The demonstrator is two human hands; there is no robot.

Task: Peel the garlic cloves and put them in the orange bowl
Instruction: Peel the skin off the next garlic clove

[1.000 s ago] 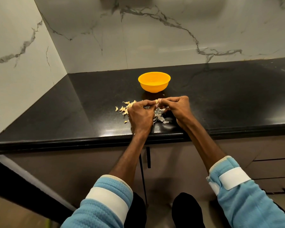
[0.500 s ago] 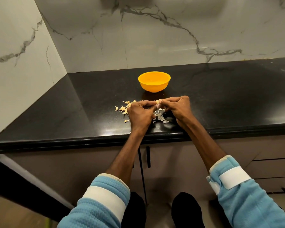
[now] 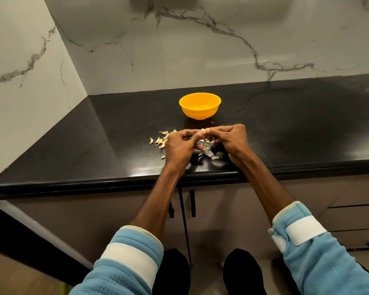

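Observation:
A small pale garlic clove (image 3: 203, 131) is pinched between the fingertips of my left hand (image 3: 180, 146) and my right hand (image 3: 232, 139), just above the black counter (image 3: 285, 128). Both hands have their fingers curled around it, and most of the clove is hidden by them. The orange bowl (image 3: 200, 105) stands on the counter just beyond my hands; what lies inside it cannot be made out. Several unpeeled cloves (image 3: 160, 140) lie in a loose heap to the left of my left hand. White skin scraps (image 3: 208, 152) lie under and between my hands.
The counter's front edge (image 3: 115, 184) runs just under my wrists. A marble wall (image 3: 200, 43) rises behind the bowl, and another marble wall (image 3: 19, 81) closes the left side. Cabinet doors with dark handles (image 3: 192, 203) sit below the counter.
My hands have stayed in place above the scraps, with only small finger movement on the clove. The bowl and the heap of cloves have not moved.

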